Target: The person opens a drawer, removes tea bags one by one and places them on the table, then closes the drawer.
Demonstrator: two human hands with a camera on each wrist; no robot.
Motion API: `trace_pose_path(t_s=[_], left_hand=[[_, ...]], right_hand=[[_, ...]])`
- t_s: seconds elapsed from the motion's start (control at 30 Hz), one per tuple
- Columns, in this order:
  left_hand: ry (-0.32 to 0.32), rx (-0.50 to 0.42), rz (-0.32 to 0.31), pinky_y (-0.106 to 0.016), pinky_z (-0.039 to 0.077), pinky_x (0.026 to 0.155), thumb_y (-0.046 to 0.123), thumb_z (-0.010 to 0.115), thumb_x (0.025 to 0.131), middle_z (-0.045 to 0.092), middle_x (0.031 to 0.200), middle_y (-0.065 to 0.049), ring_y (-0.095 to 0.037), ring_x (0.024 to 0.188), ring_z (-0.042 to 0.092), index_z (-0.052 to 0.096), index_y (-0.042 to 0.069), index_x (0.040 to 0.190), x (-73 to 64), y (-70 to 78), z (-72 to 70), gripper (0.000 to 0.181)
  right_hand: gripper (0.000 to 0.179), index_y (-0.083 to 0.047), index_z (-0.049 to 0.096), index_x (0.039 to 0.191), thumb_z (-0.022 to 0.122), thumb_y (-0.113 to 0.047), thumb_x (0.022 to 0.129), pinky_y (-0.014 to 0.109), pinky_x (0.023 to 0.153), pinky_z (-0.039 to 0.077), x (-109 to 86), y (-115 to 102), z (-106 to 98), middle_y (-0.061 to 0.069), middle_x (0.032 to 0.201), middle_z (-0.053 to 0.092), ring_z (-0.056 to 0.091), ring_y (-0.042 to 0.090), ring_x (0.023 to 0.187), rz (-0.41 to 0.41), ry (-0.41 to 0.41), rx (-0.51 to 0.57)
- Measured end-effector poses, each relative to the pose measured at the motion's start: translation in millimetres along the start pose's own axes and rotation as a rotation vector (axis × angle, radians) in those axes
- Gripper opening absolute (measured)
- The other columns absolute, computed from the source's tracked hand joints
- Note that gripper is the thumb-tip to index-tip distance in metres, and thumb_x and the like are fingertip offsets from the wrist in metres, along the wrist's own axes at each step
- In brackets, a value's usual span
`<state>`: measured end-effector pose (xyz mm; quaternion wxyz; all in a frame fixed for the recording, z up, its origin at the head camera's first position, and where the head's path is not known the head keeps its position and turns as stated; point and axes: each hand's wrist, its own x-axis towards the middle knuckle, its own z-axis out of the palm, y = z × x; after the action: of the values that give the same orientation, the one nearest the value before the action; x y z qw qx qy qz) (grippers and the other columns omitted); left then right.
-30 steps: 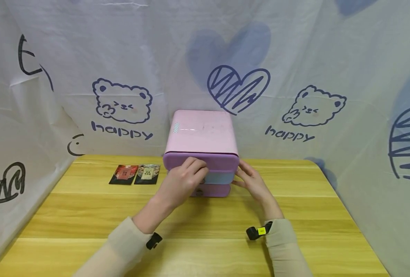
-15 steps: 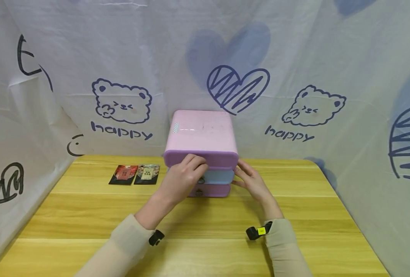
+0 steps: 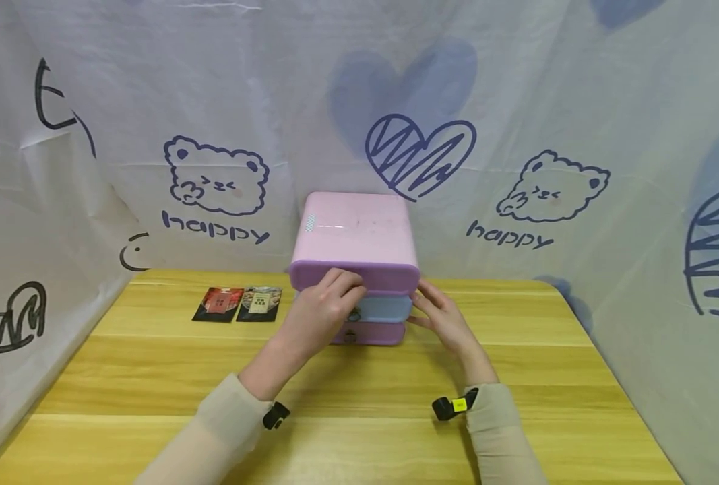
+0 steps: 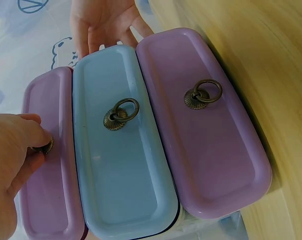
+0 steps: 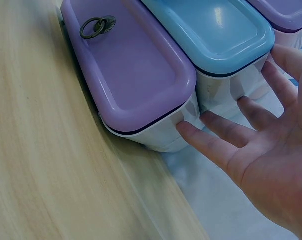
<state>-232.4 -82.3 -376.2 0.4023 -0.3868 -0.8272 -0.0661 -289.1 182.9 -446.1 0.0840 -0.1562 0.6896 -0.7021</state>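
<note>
Left hand (image 3: 319, 310): thumb and fingers pinching brass pull (image 4: 49, 145) of top purple drawer (image 3: 389, 277); right hand (image 3: 447, 325): fingers spread, tips touching side of pink three-drawer cabinet (image 3: 359, 232) on wooden table (image 3: 365, 431)

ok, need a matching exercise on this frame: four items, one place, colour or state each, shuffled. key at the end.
1. left hand
2. right hand
3. middle drawer
4. packets

A. blue front
B. flat on the table
C. spread at the right side of the box
D. pinching the handle of the top drawer

Pairs: 1-D, 2-C, 3-A, 4-B
</note>
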Motion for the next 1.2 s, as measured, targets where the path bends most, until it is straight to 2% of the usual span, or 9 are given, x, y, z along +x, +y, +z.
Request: trace_pose_path(t_s=[0.2,0.63,1.03,1.2], left_hand=[[-0.013,0.032,0.013,-0.029,0.060,0.085,-0.004,0.074,0.092,0.071,0.110,-0.010,-0.024,0.102,0.066,0.078,0.002,0.105,-1.7,1.4,-1.5,0.016],[-0.055,0.176,0.057,-0.033,0.057,0.081,0.005,0.076,0.093,0.069,0.117,-0.007,-0.024,0.105,0.066,0.078,0.008,0.109,-4.5,-1.9,1.7,0.017],[-0.050,0.245,0.102,-0.034,0.055,0.084,0.009,0.075,0.094,0.068,0.119,-0.005,-0.024,0.107,0.064,0.079,0.011,0.112,-8.4,-4.7,3.7,0.018],[-0.021,0.251,0.146,-0.034,0.054,0.086,0.012,0.071,0.096,0.068,0.122,-0.005,-0.024,0.109,0.063,0.078,0.012,0.113,-13.4,-5.3,4.3,0.019]], right_hand=[[0.056,-0.001,0.035,0.160,0.053,-0.016,0.109,0.050,0.104,0.053,-0.6,-0.3,-0.3,0.020,0.164,0.034,0.040,0.042,0.146,0.001,0.001,-0.005],[0.056,-0.001,0.035,0.160,0.053,-0.016,0.109,0.050,0.104,0.053,-0.9,-1.0,0.5,0.020,0.165,0.034,0.040,0.042,0.145,0.000,0.004,-0.002],[0.056,-0.001,0.036,0.160,0.053,-0.015,0.108,0.051,0.104,0.053,0.0,-1.0,0.9,0.021,0.164,0.035,0.040,0.042,0.145,-0.004,0.008,0.001],[0.055,-0.001,0.036,0.160,0.053,-0.017,0.109,0.050,0.103,0.054,0.4,-0.2,0.3,0.021,0.163,0.036,0.041,0.042,0.145,-0.004,0.009,-0.003]])
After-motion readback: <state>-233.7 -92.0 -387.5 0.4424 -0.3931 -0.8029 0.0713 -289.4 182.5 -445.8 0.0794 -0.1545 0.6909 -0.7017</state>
